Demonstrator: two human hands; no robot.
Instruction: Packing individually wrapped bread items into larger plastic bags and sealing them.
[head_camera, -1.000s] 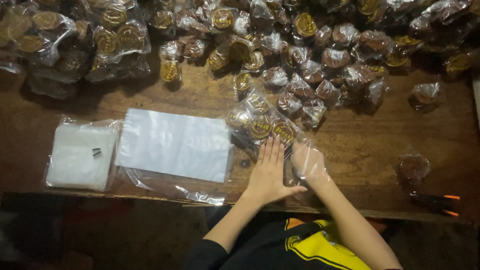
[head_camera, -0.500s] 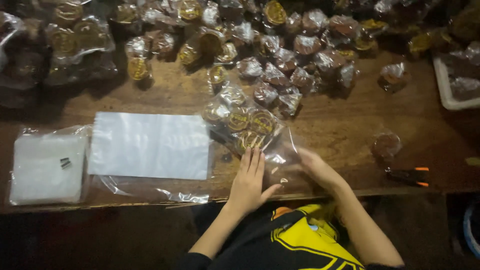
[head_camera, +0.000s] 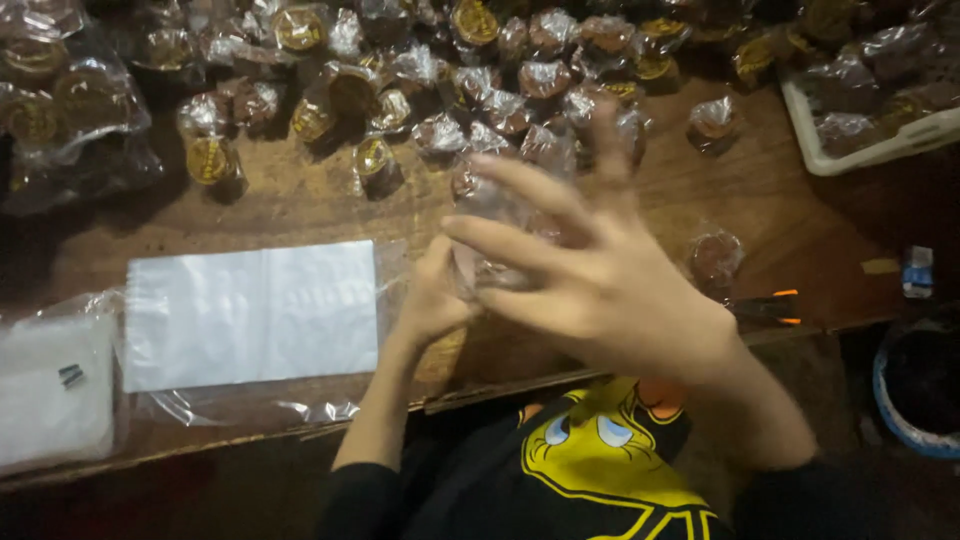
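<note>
My left hand (head_camera: 432, 298) grips the lower end of a clear plastic bag (head_camera: 490, 205) with several round brown cakes inside, lifted off the wooden table (head_camera: 300, 200). My right hand (head_camera: 610, 290) is raised close to the camera and blurred, its fingers spread over the near side of the same bag. A heap of single wrapped cakes with gold labels (head_camera: 500, 80) lies just beyond the bag.
A flat stack of empty clear bags (head_camera: 250, 315) lies left of my hands, with a white packet (head_camera: 50, 400) further left. One wrapped cake (head_camera: 715, 255) and an orange-handled tool (head_camera: 770, 305) sit to the right. A white tray (head_camera: 860, 150) and a blue bucket (head_camera: 915, 385) are at the right.
The filled bag lay on the table under both hands; now both hands have lifted it up toward the camera. The view has shifted right and tilted.
</note>
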